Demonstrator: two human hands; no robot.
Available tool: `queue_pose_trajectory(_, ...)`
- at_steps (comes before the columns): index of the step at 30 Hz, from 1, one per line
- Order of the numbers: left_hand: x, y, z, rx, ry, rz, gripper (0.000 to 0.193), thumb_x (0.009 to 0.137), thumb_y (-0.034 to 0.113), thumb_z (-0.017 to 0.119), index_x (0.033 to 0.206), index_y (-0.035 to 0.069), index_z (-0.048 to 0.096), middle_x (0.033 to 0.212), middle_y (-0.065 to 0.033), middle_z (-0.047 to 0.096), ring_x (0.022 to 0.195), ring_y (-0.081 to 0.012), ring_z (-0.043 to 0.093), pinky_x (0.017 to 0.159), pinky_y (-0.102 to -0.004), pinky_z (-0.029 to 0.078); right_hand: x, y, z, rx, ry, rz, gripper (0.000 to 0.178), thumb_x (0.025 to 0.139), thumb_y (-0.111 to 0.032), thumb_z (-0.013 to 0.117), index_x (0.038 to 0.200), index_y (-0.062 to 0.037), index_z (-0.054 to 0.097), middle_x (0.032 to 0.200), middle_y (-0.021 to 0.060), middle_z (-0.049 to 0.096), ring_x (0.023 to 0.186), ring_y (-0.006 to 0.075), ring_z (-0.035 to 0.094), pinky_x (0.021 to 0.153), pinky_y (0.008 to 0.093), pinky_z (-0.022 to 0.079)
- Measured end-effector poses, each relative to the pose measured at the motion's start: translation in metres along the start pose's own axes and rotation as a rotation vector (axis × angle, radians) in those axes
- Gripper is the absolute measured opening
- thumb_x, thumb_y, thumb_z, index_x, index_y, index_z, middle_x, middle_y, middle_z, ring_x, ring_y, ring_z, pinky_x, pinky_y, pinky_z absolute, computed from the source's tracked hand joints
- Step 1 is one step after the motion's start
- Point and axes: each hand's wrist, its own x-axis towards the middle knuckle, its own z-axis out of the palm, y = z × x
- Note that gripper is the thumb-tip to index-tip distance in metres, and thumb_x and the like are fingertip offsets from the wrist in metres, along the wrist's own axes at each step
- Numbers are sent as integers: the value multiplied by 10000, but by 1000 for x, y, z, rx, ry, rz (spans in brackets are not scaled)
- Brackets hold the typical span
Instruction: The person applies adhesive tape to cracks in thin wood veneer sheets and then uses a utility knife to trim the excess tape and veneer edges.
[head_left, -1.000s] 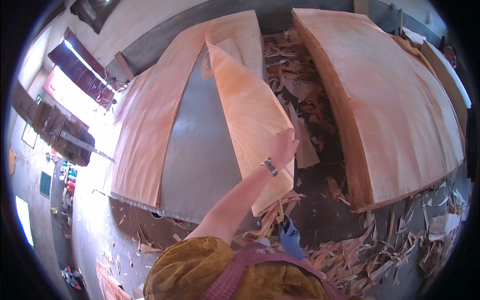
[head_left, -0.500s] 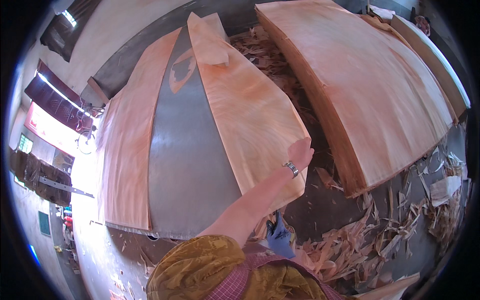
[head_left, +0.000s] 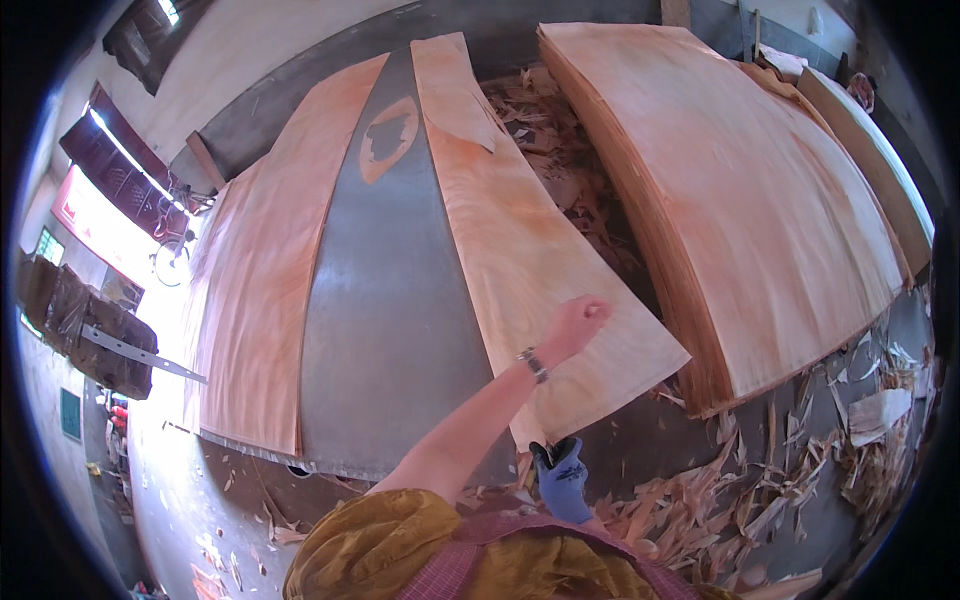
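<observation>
Resting on the thin veneer sheet [head_left: 540,270], the left hand [head_left: 578,322] has fingers curled closed; the sheet looks light, floppy, brittle, best lifted at its near edge. The gloved right hand [head_left: 562,478] hangs low, its fingers' state unclear.

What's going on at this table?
A person's left hand, fingers curled, rests on a thin veneer sheet lying flat on a grey metal table. Their blue-gloved right hand hangs by the table's near edge. A second sheet covers the table's left side. A thick veneer stack sits right.

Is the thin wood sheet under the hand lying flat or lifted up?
Flat: the veneer sheet lies spread on the grey table, bare hand resting on it.
</observation>
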Motion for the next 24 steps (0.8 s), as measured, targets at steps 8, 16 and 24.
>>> queue_pose_trajectory(8,-75,4,-104,-189,185,-72,262,957,158,586,1154,-9,629,890,-69,685,764,-109,666,663,-241,548,30,8,16,175,-89,102,527,852,-253,766,1286,-35,559,770,52,627,634,150,609,588,300,488)
queue_pose_trajectory(16,-108,4,-111,-292,285,-185,231,974,159,574,1134,10,646,875,-46,685,733,-88,651,639,-226,538,53,-66,-85,690,-249,548,226,910,-321,702,982,-112,656,606,-1,548,440,102,491,392,250,366)
queue_pose_trajectory(24,-124,-31,-43,-58,388,-290,318,925,251,608,1110,0,671,880,-117,714,825,-209,685,700,-346,536,96,-89,-291,774,-183,498,226,919,-365,677,939,-174,558,600,-7,513,404,108,446,345,264,347)
